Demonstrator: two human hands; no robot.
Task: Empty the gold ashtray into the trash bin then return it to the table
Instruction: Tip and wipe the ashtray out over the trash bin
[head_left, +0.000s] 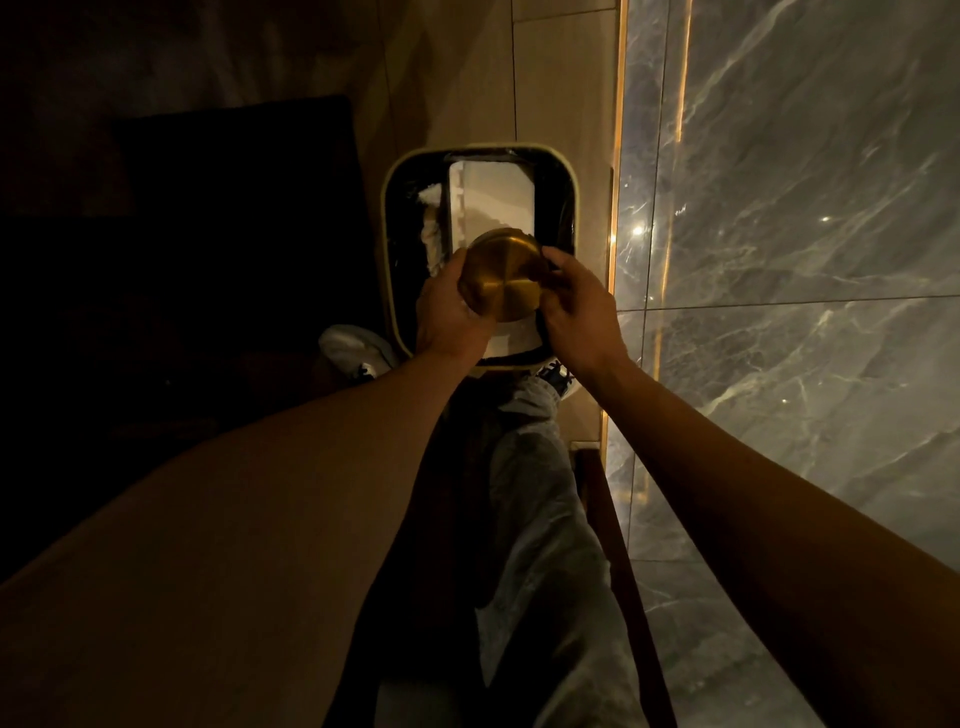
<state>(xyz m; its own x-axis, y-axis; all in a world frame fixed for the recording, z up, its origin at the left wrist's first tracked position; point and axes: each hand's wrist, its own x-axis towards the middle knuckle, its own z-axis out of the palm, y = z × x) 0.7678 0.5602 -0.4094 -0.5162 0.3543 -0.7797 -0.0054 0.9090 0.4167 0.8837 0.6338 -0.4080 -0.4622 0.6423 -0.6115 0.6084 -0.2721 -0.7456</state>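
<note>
Both bare forearms fill the lower part of the view, reaching forward and down over a leg in pale grey trousers (545, 545). Left hand (452, 309) is clamped on the left side of the gold ashtray (501, 275), fingers wrapped around its wall. Right hand (576, 306) grips the ashtray's right edge, thumb and fingertips closed against the rim. Ashtray is held upside down, its flat brushed underside facing the camera, and is tilted slightly away.

Ashtray sits directly above the near half of the trash bin (387, 249), clear of the bin's rim. Bin is rectangular with rounded corners, has a pale rim and a dark liner (410, 176), and stands on the floor. White paper or card (493, 192) lies inside the bin, with crumpled white tissue to its left. Any ash in the bin cannot be made out in the low light.

White shoe (353, 351) is just beside the bin's near left corner; a second shoe (558, 376) shows at the near right corner. Beige floor tiles (467, 78) lie under the bin. Grey veined marble surface (805, 208) runs along the right, edged by a lit gold strip (618, 156). Left area is too dark to identify.
</note>
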